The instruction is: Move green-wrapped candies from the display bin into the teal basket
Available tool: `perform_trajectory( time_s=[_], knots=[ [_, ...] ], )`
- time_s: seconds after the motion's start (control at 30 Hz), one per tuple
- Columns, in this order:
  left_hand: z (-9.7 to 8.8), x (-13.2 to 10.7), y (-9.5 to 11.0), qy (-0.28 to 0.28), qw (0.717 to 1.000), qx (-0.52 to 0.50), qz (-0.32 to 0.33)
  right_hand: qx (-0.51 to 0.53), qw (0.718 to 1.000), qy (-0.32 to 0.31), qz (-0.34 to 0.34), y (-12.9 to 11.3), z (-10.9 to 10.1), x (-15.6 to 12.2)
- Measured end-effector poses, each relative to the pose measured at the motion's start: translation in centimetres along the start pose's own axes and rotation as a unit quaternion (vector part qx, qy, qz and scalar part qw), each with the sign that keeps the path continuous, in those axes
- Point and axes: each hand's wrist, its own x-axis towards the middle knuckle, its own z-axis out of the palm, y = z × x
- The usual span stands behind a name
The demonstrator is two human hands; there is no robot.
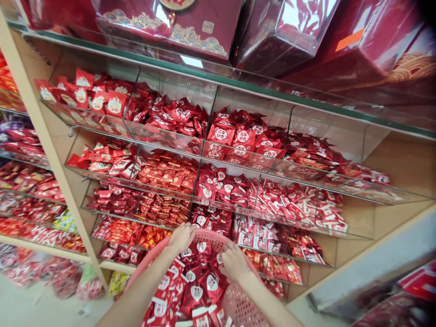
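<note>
A pink perforated plastic basket (243,302) is in front of me at the bottom centre, piled with small wrapped packets. My left hand (182,238) is closed over its far rim. Inside the basket, toward its right side, my right hand (235,262) has its fingers curled at a dark red packet (218,260); the fingertips are partly hidden. More dark red packets with white heart-shaped labels (196,293) lie in the middle of the pile. Bright red packets (166,290) fill the left side, and red-and-white ones (200,315) are nearest me.
Beyond the basket rises a tiered shelf with clear dividers (231,156), its bins full of red packets. Large maroon gift boxes (170,27) stand on the glass shelf (218,77) above. Another packet rack (30,181) is at left, with bagged packets (51,274) on the floor.
</note>
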Motion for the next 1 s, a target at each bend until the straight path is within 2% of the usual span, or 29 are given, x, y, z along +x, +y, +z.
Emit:
perform_trajectory(
  time_s=[0.1, 0.33, 0.47, 0.6, 0.7, 0.83, 1.0],
  knots=[
    [0.1, 0.0, 0.0, 0.0, 1.0, 0.004, 0.002, -0.01, 1.0, -0.002, 0.012, -0.4, 0.3, 0.3],
    [0.1, -0.1, 0.1, 0.005, 1.0, 0.005, 0.0, -0.016, 0.998, 0.057, -0.002, -0.2, 1.8, 1.3],
    [-0.1, -0.2, 0.3, 0.01, 1.0, 0.003, 0.009, -0.026, 0.999, 0.035, 0.011, -0.2, 1.8, 1.5],
    [-0.2, -0.2, 0.3, 0.008, 1.0, 0.005, 0.005, -0.02, 0.999, -0.01, 0.024, -0.2, 0.8, 1.3],
    [-0.1, -0.2, 0.2, 0.006, 1.0, 0.002, 0.001, -0.016, 1.0, -0.011, 0.019, -0.4, 0.2, 1.3],
    [0.0, -0.2, 0.3, 0.007, 1.0, -0.007, 0.0, -0.003, 1.0, 0.016, 0.015, -0.6, 0.8, 1.8],
    [-0.1, -0.2, 0.3, 0.011, 1.0, -0.019, -0.001, 0.003, 0.995, 0.097, 0.009, -1.0, 2.4, 2.3]
  ],
)
